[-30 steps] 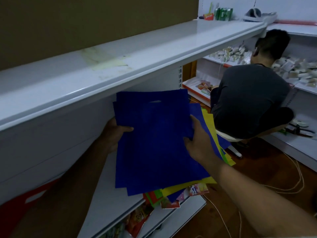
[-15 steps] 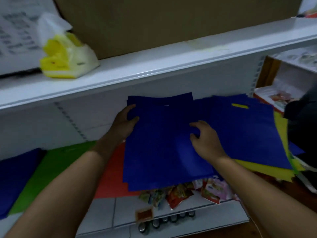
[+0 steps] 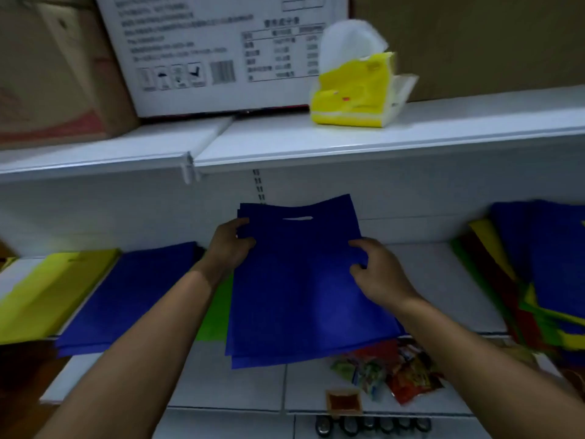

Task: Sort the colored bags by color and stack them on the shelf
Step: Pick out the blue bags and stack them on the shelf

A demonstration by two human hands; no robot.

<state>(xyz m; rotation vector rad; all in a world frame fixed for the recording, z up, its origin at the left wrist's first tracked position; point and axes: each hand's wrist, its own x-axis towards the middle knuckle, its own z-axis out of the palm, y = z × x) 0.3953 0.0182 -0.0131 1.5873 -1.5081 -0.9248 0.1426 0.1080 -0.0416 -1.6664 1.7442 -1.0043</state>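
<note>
While both forearms are reaching up from the bottom of the frame, the left hand (image 3: 232,248) is gripping the left edge of a small stack of blue bags (image 3: 304,289), fingers curled over the top near the upper corner, and the right hand (image 3: 378,274) is pinching the right edge with thumb and bent fingers. The hands are sitting apart, one on each side of the stack, which is hanging tilted at the centre of the frame with its lower end over the shelf (image 3: 443,280). The bags are looking flat, matte and rectangular, with a slot-shaped handle cut near the top.

Below, at the lower right, crinkled snack packets (image 3: 389,372) are lying on a lower white shelf. At the left, a blue pile (image 3: 133,296) is lying beside a yellow pile (image 3: 53,289), and a green bag (image 3: 218,308) is showing between the left forearm and the held stack. At the right edge a mixed pile (image 3: 538,280) of blue, yellow, green and red bags is spreading out.

Farther up, a yellow tissue pack (image 3: 354,93) is standing on the upper shelf beside a white carton (image 3: 221,55) bearing a barcode and blurred print I cannot read.
</note>
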